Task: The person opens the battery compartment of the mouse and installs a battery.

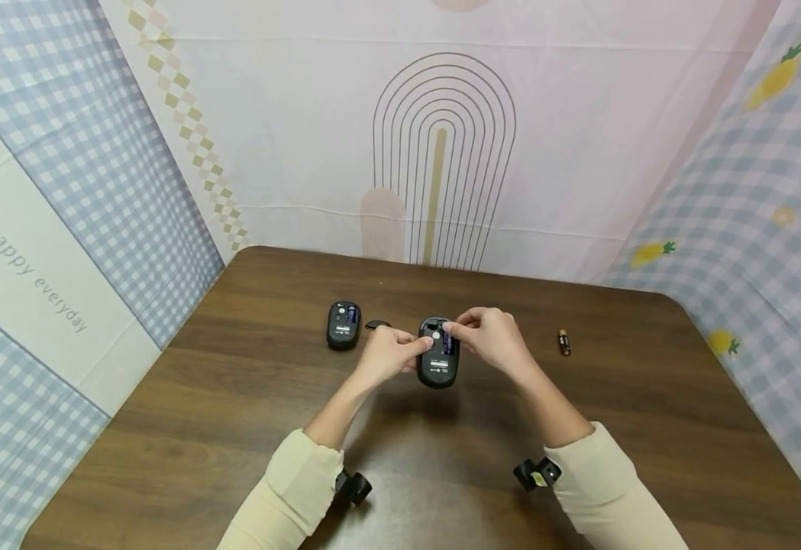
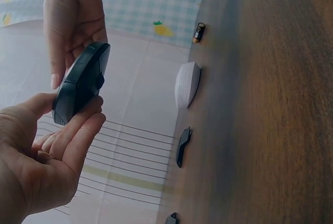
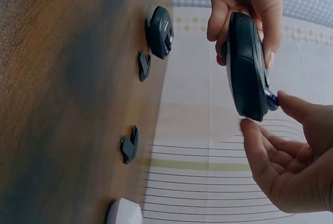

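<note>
A brown table (image 1: 201,405) is backed by a patterned cloth (image 1: 290,130) across the top of the head view. Left of centre there, a second black mouse (image 1: 343,336) is laid underside up; the black cover (image 1: 376,325) beside it is partly screened by the left hand (image 1: 388,353). A loose battery (image 1: 563,342) is laid at right. A white ridged object (image 2: 187,85) is seen at the centre of the left wrist view.

At the head view's centre, the held mouse (image 1: 437,370) is raised, underside up. Its side is gripped between left thumb and bent fingers; its far end and blue battery (image 3: 271,100) are pinched by thumb and forefinger of the right hand (image 1: 495,336). Both forearms are slanted inward from the lower edge.

Counted: two black mice, two black covers, one white object, one loose battery, one blue battery showing in each mouse.
</note>
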Tool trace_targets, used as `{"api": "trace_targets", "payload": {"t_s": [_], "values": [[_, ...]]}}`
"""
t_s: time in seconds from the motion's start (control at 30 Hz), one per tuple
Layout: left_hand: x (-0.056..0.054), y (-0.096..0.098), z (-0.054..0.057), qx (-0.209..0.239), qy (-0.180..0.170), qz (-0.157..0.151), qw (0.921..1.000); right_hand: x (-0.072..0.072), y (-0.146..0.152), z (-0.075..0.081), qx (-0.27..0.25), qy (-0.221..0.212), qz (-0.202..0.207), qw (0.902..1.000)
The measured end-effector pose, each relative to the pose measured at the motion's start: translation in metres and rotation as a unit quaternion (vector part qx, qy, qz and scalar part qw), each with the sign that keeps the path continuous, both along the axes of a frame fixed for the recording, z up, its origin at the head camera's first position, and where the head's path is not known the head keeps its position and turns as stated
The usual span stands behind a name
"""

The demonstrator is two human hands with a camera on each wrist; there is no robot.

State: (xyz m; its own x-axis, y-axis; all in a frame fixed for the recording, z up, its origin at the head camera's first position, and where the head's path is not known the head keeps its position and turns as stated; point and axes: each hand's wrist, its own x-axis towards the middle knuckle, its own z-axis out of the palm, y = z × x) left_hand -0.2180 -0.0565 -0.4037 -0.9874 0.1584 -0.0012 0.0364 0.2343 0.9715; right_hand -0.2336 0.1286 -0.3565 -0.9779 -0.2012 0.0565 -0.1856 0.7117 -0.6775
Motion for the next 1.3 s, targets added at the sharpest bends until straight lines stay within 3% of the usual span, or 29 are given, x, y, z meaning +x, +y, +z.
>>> {"api": "trace_targets", "payload": {"t_s": [0.13, 0.23, 0.37, 1.3], "values": [[0.0, 0.001, -0.001, 0.01, -0.004, 0.002, 0.9999, -0.005, 0.004, -0.006, -0.051, -0.035, 0.028, 0.9977], [0.0, 0.001, -0.001, 0.014, -0.004, 0.003, 0.9999, -0.008, 0.005, -0.01, -0.108, -0.068, 0.04, 0.9911], [-0.001, 0.002, -0.003, 0.014, 0.0, 0.001, 0.9999, -0.01, 0.005, -0.013, -0.147, -0.1, 0.038, 0.9833], [-0.001, 0.002, 0.0, 0.008, 0.011, 0.004, 0.9999, -0.009, 0.002, -0.011, -0.195, -0.128, 0.011, 0.9724]]}}
